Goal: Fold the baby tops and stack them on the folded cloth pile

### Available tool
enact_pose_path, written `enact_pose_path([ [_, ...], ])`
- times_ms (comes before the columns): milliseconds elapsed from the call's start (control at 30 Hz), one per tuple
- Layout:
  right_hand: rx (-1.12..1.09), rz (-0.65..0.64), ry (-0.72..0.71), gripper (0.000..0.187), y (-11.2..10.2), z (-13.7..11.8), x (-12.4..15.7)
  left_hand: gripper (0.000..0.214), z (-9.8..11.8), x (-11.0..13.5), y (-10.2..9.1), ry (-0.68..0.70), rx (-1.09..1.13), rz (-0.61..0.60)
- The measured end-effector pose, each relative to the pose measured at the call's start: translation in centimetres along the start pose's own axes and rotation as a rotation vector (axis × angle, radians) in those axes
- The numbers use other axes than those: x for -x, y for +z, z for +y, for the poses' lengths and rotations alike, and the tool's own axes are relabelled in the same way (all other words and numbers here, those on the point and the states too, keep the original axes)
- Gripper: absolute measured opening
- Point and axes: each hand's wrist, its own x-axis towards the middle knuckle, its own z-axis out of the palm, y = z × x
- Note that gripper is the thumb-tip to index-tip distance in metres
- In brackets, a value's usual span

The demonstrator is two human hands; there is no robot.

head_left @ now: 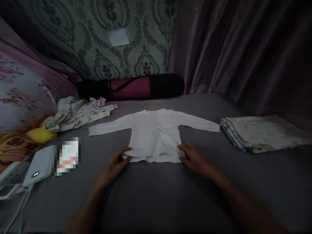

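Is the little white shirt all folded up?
No, the white shirt lies spread out on the gray sheet, with its sleeves stretched out to both sides.

head view, forward and down, close above grey sheet (pixel 156 191), facing patterned wall (pixel 143 39)

There are two hands (pixel 116 165) (pixel 193 159), one white shirt (pixel 154 131), one folded cloth pile (pixel 263 131) and one long bag (pixel 133 87).
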Motion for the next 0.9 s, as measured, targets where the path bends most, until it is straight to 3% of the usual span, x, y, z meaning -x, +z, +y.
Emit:
enact_pose_path([
  [200, -0.019, -0.022, -0.04, 0.056, -0.1, 0.1, 0.3, 0.042, 0.4, -0.4, 0.2, -0.061, 0.019, 0.047],
  [400, 0.056, 0.112, 0.056, 0.035, 1.2, -0.2, 0.1, 0.042, 0.6, -0.8, 0.6, 0.014, 0.076, 0.104],
  [500, 0.038, 0.132, 0.042, 0.034, 1.5, 0.1, 0.1, 0.045, 0.6, -0.8, 0.7, 0.02, 0.087, 0.123],
  [733, 0.047, 0.066, 0.024, 0.047, 1.1, 1.2, 0.0, 0.044, -0.2, -0.8, 0.8, 0.013, 0.075, 0.129],
  [900, 0.069, 0.007, 0.022, 0.05, -0.5, 1.3, 0.6, 0.038, -2.0, -0.6, -0.2, 0.154, 0.064, 0.187],
])
